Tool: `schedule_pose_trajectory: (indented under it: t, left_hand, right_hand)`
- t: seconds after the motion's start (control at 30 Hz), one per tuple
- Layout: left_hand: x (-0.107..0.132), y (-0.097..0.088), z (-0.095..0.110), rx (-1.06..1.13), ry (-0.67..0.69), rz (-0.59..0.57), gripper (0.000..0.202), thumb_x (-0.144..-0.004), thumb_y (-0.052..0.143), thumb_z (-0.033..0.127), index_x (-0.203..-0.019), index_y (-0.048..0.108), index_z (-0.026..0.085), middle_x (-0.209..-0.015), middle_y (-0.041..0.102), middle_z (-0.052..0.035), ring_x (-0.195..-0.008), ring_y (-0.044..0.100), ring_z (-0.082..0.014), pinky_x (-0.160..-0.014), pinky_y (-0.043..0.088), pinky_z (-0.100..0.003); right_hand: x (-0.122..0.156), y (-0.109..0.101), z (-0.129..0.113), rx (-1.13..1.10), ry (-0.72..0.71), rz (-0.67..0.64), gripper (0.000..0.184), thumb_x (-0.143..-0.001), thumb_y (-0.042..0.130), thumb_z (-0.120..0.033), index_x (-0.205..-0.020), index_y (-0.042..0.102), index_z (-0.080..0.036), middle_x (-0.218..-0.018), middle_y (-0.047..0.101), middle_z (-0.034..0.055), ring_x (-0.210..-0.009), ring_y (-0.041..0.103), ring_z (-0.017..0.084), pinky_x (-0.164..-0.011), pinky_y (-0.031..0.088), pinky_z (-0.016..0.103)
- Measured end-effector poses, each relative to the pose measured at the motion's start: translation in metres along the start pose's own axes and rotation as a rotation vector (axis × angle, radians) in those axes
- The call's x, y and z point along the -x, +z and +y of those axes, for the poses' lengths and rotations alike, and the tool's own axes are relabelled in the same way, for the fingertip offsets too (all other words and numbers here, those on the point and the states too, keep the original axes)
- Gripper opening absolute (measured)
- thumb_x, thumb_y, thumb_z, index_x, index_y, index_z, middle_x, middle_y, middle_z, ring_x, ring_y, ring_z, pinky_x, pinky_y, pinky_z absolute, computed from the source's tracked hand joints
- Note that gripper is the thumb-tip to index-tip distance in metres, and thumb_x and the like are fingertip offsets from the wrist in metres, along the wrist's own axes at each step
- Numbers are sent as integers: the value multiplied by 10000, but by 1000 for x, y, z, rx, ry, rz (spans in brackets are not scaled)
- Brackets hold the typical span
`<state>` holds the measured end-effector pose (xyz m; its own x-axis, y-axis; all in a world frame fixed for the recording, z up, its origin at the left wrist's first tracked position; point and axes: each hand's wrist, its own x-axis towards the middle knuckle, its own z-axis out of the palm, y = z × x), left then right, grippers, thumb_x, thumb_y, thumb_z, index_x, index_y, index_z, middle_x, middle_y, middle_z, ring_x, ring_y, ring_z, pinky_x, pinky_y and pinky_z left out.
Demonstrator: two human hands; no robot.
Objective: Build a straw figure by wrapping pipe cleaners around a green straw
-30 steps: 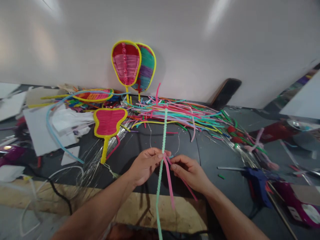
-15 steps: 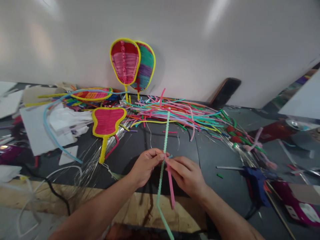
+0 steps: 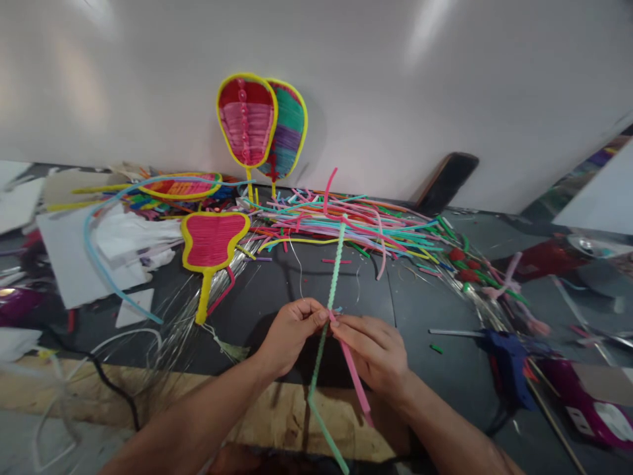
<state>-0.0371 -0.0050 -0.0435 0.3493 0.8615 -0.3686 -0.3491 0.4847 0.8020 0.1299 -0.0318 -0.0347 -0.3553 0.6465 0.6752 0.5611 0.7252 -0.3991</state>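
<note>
- Running lengthwise between the two hands: one twisted mint-green stem [image 3: 337, 260], its lower part bent and hanging past the table edge
- Pink stem [image 3: 355, 376] meets it at the fingertips, its free end slanting down in front of the right hand
- Left hand [image 3: 291, 333]: thumb and forefinger pinched together on the green stem at the crossing
- Right hand [image 3: 378, 349]: fingertips drawn together on the pink stem, just beside the left fingertips
- Beyond the hands: a loose pile of coloured stems [image 3: 405, 231] on the dark table [image 3: 420, 297]
- Left of the hands: a pink fan [image 3: 216, 241] with yellow rim
- Against the wall [image 3: 148, 79]: two upright fans [image 3: 247, 132], overlapping, and a tilted phone [image 3: 446, 183]
- Far right: a blue glue gun [image 3: 509, 356]
</note>
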Motion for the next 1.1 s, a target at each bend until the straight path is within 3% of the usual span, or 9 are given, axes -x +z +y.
schedule_pose_trajectory:
  t: [0.33, 0.5, 0.6, 0.7, 0.8, 0.87, 0.97, 1.1]
  left_hand:
    - [2, 4, 4, 102, -21, 46, 278, -616, 793, 341, -646, 608, 135, -674, 661, -29, -705, 589, -139, -724, 429, -251]
    - [3, 3, 7, 160, -42, 30, 259, -630, 789, 306, -649, 598, 132, -806, 670, -42, -705, 572, -114, -667, 433, -225]
    - [2, 0, 9, 162, -32, 25, 226, -649, 775, 290, -675, 612, 136, -876, 649, -27, -692, 558, -97, -656, 439, -220]
    - [1, -1, 12, 147, -6, 44, 207, -646, 775, 280, -672, 635, 130, -922, 608, -17, -706, 550, -88, -660, 438, -212]
    - [2, 0, 14, 163, -1, 39, 189, -636, 781, 258, -660, 642, 131, -936, 569, -2, -680, 524, -66, -650, 421, -200]
    - [3, 2, 12, 161, -17, 8, 184, -646, 773, 253, -651, 633, 133, -915, 555, 5, -655, 498, -57, -629, 401, -196]
    - [4, 4, 7, 121, -23, -22, 191, -665, 762, 269, -655, 621, 140, -801, 546, 12, -651, 471, -70, -623, 374, -198]
    - [4, 5, 1, 35, 7, 7, 234, -669, 755, 334, -683, 612, 149, -672, 515, 26, -615, 438, -82, -590, 345, -206]
  right_hand:
    - [0, 1, 2, 54, -75, -71, 323, -843, 497, -81, -1102, 621, -228, -887, 723, 66, -710, 646, 149, -613, 498, 273]
    - [2, 2, 5, 87, -114, -184, 303, -832, 531, -91, -1087, 629, -221, -950, 703, 75, -752, 621, 162, -658, 495, 292]
    - [0, 4, 7, -18, -69, -154, 310, -833, 509, -77, -1067, 635, -237, -938, 689, 70, -742, 607, 151, -649, 492, 282]
    - [0, 6, 9, -242, 139, -58, 309, -844, 463, -75, -1047, 630, -237, -918, 661, 65, -779, 604, 146, -682, 501, 279]
    - [-1, 8, 10, -470, 539, 90, 203, -869, 475, -159, -988, 624, -228, -934, 632, 59, -859, 609, 151, -763, 510, 290]
    - [-3, 8, 9, -641, 732, 73, 185, -870, 512, -250, -1025, 610, -225, -999, 631, 67, -918, 609, 163, -823, 505, 312]
    - [-6, 7, 7, -841, 809, -50, 299, -848, 556, -362, -1114, 591, -230, -1086, 622, 81, -1003, 588, 184, -888, 483, 348]
    - [-7, 10, 5, -869, 809, -26, 268, -777, 651, -388, -992, 662, -229, -1015, 614, 64, -967, 576, 182, -870, 474, 335]
